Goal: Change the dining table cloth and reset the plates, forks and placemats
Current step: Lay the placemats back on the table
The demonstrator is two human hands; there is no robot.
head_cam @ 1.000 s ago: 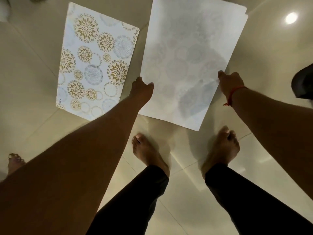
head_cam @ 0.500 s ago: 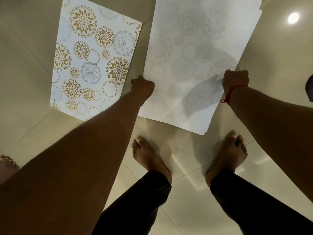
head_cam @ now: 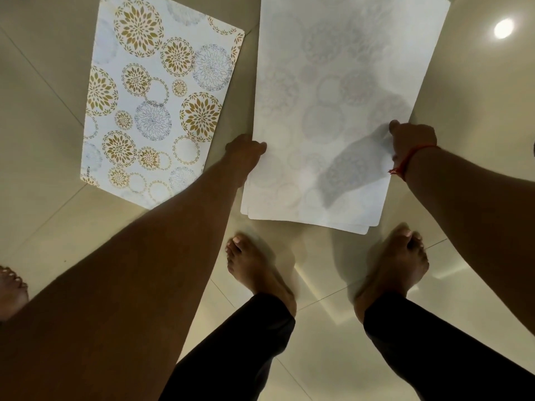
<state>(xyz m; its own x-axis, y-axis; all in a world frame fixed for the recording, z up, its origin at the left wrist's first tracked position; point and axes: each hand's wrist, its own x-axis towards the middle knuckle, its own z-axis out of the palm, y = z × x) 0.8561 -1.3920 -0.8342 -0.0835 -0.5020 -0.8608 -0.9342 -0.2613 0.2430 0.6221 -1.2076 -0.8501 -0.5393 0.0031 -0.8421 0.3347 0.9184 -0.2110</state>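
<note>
I look straight down at a glossy tiled floor. A small stack of white placemats (head_cam: 327, 111) hangs face down between my hands, a faint circle pattern showing through. My left hand (head_cam: 244, 153) grips its left edge and my right hand (head_cam: 411, 140), with a red thread at the wrist, grips its right edge. Another placemat (head_cam: 156, 96) with gold and grey flower circles lies flat, face up, on the floor to the left, apart from the held stack.
My two bare feet (head_cam: 257, 270) stand on the cream tiles (head_cam: 43, 140) just below the held stack. The toes of someone else's foot (head_cam: 10, 287) show at the left edge. A ceiling light reflects in the floor (head_cam: 503, 28) at top right.
The held stack has slid toward me and a little right, its near edge now close above my feet. Both hands keep their grip.
</note>
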